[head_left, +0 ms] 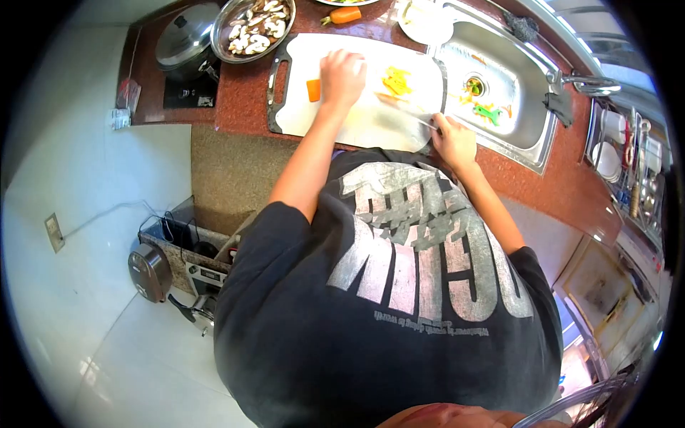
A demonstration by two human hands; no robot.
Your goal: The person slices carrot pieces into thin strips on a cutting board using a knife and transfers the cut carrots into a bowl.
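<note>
A white cutting board [371, 53] with dark edges lies on the counter. My left hand [343, 77] is over its upper left part, fingers curled down; whatever they hold is hidden. Just left of this hand is an orange carrot piece [313, 90]. My right hand [454, 140], at the board's lower right edge, is closed on a knife [426, 124], whose blade points left over the board. Cut orange strips [397, 80] lie in a small pile above the blade.
A metal bowl of sliced mushrooms [254, 28] stands beyond the board's left corner. A whole carrot [344, 15] and a pale round container [426, 23] are behind the board. The sink [528, 107] holds peelings and a green tool [488, 114]. A lidded pot [187, 43] stands far left.
</note>
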